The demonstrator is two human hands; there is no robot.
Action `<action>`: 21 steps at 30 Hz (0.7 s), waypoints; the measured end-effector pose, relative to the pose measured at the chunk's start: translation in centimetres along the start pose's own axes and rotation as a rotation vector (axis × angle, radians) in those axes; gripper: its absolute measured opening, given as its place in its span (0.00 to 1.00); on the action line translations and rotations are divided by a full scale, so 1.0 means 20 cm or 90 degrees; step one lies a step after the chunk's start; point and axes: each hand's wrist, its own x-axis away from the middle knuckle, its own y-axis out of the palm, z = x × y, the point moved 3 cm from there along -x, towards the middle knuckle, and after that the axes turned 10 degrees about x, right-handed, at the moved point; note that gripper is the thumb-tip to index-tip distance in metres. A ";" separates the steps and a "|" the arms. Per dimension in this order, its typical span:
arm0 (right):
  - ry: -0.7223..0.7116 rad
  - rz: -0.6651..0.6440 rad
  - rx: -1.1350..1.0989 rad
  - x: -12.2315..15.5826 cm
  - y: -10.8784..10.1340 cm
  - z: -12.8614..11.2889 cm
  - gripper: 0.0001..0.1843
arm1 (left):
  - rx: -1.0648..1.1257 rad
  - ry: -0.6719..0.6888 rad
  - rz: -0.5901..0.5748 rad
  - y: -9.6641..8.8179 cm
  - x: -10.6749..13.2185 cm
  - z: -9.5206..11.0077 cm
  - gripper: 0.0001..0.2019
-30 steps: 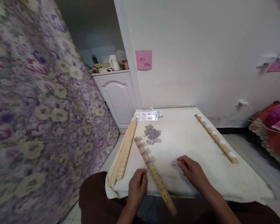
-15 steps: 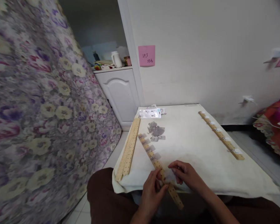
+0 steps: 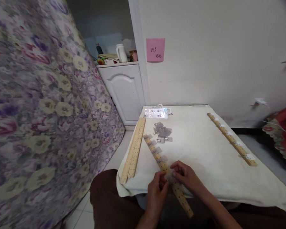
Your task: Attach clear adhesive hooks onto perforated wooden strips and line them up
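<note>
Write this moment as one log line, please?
left hand: at small clear piece | right hand: at same piece | beneath: perforated wooden strip | beyond: piled clear pieces

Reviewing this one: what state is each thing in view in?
Left hand: curled at clear piece, grip unclear
Right hand: curled at same piece, grip unclear
Middle strip: partly fitted, near end overhanging
Right strip: fitted along length
Left strips: bare, side by side
Small pieces: loose, heaped
Cabinet door: shut
Jug: upright
</note>
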 end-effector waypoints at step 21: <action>0.001 0.064 0.152 -0.12 0.02 0.12 0.11 | -0.037 -0.040 -0.008 -0.04 -0.11 -0.02 0.09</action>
